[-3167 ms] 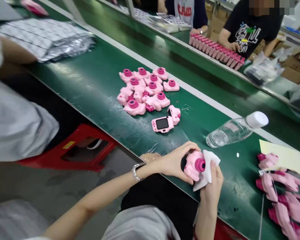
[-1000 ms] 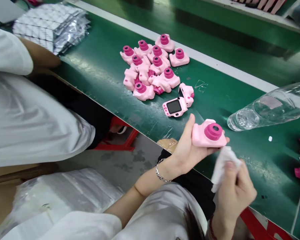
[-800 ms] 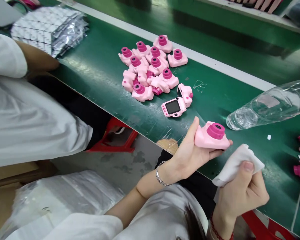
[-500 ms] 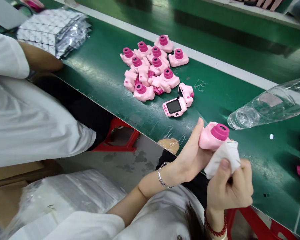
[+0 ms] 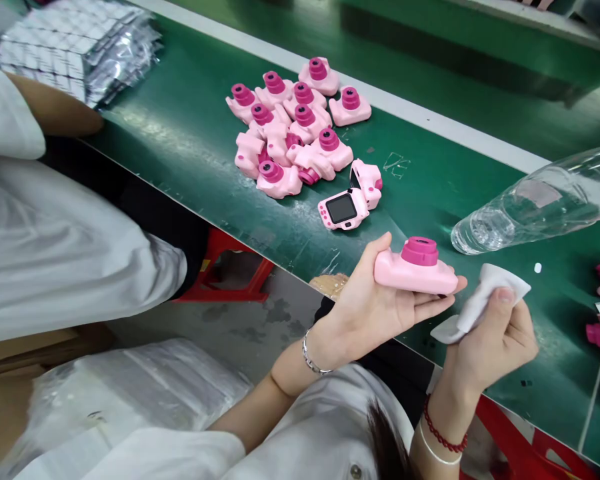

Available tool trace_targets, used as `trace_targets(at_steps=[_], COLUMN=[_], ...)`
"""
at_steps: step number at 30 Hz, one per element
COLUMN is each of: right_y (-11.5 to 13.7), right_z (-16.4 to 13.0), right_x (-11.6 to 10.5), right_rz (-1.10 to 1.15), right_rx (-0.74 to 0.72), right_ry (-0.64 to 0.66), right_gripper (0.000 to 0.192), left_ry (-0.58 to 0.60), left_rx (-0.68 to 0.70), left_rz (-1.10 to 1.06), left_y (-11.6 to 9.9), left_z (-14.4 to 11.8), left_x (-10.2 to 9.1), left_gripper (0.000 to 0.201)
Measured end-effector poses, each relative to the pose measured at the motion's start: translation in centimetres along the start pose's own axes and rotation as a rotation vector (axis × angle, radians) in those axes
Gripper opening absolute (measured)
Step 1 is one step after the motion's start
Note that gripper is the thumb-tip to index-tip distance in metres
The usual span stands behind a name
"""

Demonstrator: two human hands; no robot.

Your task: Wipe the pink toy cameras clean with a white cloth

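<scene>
Right of the frame's centre, the left hand [image 5: 367, 308], grip spread, supports the pink camera [image 5: 414, 272], while the right hand [image 5: 491, 347] pinches the white cloth [image 5: 494, 288] apart from it; wiping appears the current step, the next pass calling for contact.

Pink camera [image 5: 400, 273], magenta lens [image 5: 420, 253] upward, across the open left hand [image 5: 367, 310], folded white cloth [image 5: 490, 293] in the right hand [image 5: 495, 343].

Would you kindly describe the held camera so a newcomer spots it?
Start at the long green table and find the left hand, its wrist in a silver bracelet. On that open hand rests a pink camera, magenta lens upward, the only one held.
</scene>
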State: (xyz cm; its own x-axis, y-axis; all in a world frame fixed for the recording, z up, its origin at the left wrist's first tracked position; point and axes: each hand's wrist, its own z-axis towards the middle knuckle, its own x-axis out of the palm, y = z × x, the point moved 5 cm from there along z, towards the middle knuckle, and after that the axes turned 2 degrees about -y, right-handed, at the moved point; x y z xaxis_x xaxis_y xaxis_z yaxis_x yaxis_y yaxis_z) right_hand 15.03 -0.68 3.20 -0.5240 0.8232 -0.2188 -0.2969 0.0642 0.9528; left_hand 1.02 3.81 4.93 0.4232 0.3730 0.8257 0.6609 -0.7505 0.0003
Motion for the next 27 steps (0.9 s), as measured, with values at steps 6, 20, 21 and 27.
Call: trace_targets(at_steps=[6,20,21,27], right_y=[-0.3,-0.1,0.1,1.3], right_z=[-0.5,-1.2,-1.4,-3.0], right_x=[-0.6,-1.5,-1.6,-2.5], right_rz=[0.095,0.202,0.205,0.226], right_rx=[0.191,0.263,0.264,0.1], right_ry=[-0.007,0.008,0.013,0.098], right_gripper=[0.045,0.039,0.038,0.029], left_ry=[-0.024,0.301,0.288,0.245], left_rx=[-0.023,-0.028,-0.009,0.02], left_rz=[0.004,0.084,0.096,0.139], left_y=[0.1,-0.1,-0.2,-0.1], left_z=[0.1,2.9,3.2,3.6], left_x=[-0.1,-2.0,-2.3,-3.2], left_gripper=[0.066,0.046,0.048,0.061])
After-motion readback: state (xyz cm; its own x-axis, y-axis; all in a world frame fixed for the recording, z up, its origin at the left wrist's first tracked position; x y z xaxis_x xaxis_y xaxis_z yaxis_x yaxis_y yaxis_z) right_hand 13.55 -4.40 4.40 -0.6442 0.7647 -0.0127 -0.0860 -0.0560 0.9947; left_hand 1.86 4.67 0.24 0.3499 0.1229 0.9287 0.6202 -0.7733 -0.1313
